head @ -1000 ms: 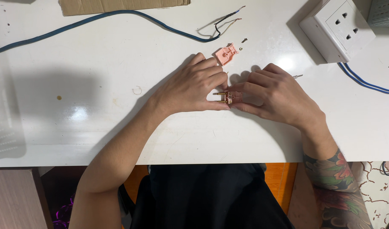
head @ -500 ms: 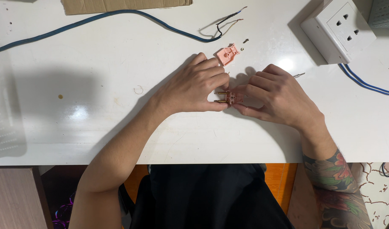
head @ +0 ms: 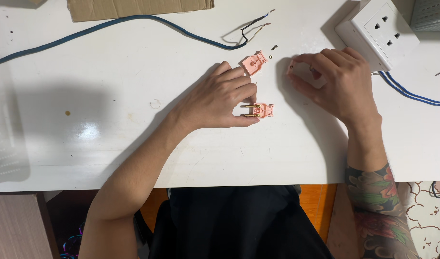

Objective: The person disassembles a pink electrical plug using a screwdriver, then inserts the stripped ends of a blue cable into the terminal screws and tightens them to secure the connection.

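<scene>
Head view, change from the earlier frames: my right hand (head: 337, 81) has left the joint pinch at the middle of the table (head: 109, 120) and now sits apart, up near the white socket block (head: 378, 31). My left hand (head: 220, 98) has stayed with the work.

Head view, left side: thumb and forefinger rest against the pink plug half (head: 261, 111), which lies flat on the table with its two brass pins pointing toward my palm. The fingers are narrow and steady the part against the table without lifting it.

Head view, right side: my fingertips are drawn close together around something very small, perhaps a screw; it is too tiny to tell for certain, so I cannot say the pinch truly holds anything.

Head view, surroundings: the second pink shell (head: 254, 63) lies just above my left hand, with a small screw (head: 274, 47) and a pale bit beside it. The blue cable (head: 133, 21) runs across the top and ends in bared wires (head: 256, 26) near the shell. A piece of cardboard (head: 138, 7) lies at the far edge.

Handling note, as a judgement: keep the pinned half pressed flat so that it cannot turn, bring small parts in slowly from above, and keep loose hardware clear of the wrist.
</scene>
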